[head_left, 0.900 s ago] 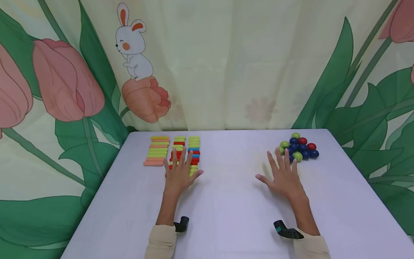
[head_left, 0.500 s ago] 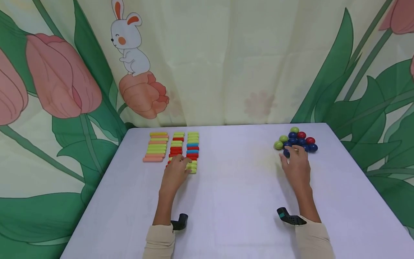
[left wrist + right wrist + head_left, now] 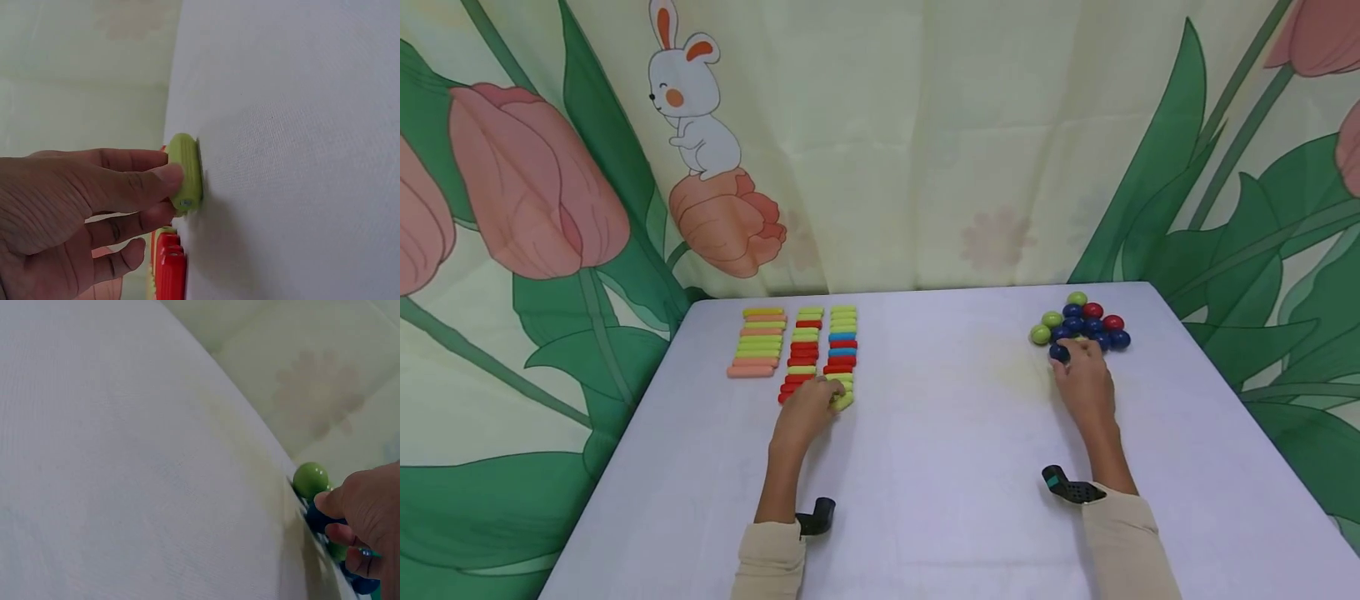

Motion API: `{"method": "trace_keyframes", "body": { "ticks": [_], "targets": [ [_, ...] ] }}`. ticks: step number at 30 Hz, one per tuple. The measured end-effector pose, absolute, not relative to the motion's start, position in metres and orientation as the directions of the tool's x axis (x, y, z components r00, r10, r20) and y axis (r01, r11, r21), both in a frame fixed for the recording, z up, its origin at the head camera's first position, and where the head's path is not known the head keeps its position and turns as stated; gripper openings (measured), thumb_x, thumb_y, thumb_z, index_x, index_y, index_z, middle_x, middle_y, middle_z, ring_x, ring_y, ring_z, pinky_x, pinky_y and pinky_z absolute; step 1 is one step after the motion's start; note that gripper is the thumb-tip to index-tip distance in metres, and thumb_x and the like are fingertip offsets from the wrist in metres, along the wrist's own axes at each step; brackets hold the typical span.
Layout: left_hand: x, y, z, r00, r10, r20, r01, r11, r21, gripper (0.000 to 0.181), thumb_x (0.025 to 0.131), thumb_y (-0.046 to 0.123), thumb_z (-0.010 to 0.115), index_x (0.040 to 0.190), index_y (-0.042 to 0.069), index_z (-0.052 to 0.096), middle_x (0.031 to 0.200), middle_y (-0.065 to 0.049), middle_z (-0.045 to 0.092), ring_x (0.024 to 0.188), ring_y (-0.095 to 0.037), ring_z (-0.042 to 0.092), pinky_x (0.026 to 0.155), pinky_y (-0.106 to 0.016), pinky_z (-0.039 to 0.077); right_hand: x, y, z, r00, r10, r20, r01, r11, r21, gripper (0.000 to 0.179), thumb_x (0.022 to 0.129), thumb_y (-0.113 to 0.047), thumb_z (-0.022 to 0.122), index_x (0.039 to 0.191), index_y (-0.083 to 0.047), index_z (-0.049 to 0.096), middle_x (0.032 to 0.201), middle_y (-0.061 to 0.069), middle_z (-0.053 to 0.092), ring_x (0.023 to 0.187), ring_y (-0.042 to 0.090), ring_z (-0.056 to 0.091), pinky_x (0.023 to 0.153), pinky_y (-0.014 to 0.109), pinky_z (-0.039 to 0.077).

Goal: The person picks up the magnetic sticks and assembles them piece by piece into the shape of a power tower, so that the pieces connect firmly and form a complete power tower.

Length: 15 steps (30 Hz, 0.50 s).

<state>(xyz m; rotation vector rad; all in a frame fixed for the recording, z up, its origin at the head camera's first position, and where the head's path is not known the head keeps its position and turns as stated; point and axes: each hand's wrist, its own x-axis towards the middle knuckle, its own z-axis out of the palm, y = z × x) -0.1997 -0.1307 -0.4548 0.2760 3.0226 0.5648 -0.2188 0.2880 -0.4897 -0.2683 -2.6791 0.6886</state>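
Note:
My left hand (image 3: 805, 408) pinches a short green magnetic building stick (image 3: 185, 172) between thumb and fingers. It is ribbed, with a silvery dot on its end, and sits at the near end of the right-hand column of sticks (image 3: 842, 340). At the back right, my right hand (image 3: 1086, 387) bends over a cluster of glossy balls (image 3: 1093, 326). Its thumb and index finger pinch a dark blue ball (image 3: 1059, 353) at the cluster's near side. The fingers partly hide the balls beneath them. A green ball (image 3: 310, 480) lies just beyond the thumb in the right wrist view.
Two more columns of sticks, one red and green (image 3: 803, 354), one of longer orange, green and yellow sticks (image 3: 758, 343), lie to the left. The white-covered table (image 3: 940, 467) meets a printed curtain (image 3: 880, 167) at the back.
Both hands, spread wide above the pieces at first, have lowered and curled their fingers. The left now pinches a green stick, turned slightly askew; the right has closed on a dark blue ball.

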Motion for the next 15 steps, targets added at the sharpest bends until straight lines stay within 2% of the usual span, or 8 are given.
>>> {"method": "trace_keyframes", "body": {
  "ticks": [4,8,12,15],
  "targets": [
    [-0.199,-0.127,-0.458,-0.973,0.209,-0.094,0.16,0.913,0.374,0.036,0.074,0.016,0.085,0.108,0.011,0.073,0.091,-0.004,0.068,0.085,-0.016,0.059,0.076,-0.032,0.056,-0.216,0.286,-0.491,-0.937,0.228,0.264,0.067,0.861,-0.505,0.041,0.095,-0.013,0.063,0.133,0.0,0.054,0.123,0.03,0.049,0.102,0.044,0.055,0.089,0.057,0.05],
    [-0.197,-0.119,-0.461,-0.958,0.259,-0.121,0.193,0.898,0.395,0.032,0.076,0.017,0.084,0.104,0.009,0.073,0.089,-0.003,0.067,0.082,-0.015,0.058,0.077,-0.033,0.055,-0.214,0.286,-0.49,-0.967,0.121,0.226,-0.018,0.848,-0.53,0.039,0.095,-0.011,0.063,0.131,0.0,0.054,0.119,0.028,0.055,0.091,0.036,0.054,0.079,0.052,0.05],
    [-0.196,-0.106,-0.463,-0.934,0.332,-0.129,0.247,0.865,0.436,0.027,0.079,0.018,0.081,0.103,0.009,0.073,0.087,0.0,0.065,0.081,-0.014,0.057,0.078,-0.032,0.055,-0.212,0.28,-0.49,-0.989,0.011,0.15,-0.08,0.804,-0.589,0.039,0.094,-0.013,0.064,0.13,-0.003,0.054,0.121,0.023,0.059,0.095,0.033,0.062,0.081,0.049,0.052],
    [-0.196,-0.095,-0.467,-0.904,0.401,-0.146,0.279,0.814,0.509,0.026,0.083,0.018,0.078,0.106,0.009,0.072,0.087,0.001,0.063,0.082,-0.013,0.055,0.078,-0.029,0.054,-0.208,0.269,-0.49,-0.995,-0.046,0.091,-0.094,0.766,-0.636,0.041,0.093,-0.018,0.067,0.13,-0.004,0.054,0.12,0.02,0.061,0.095,0.03,0.065,0.082,0.045,0.054]
  ]
}}
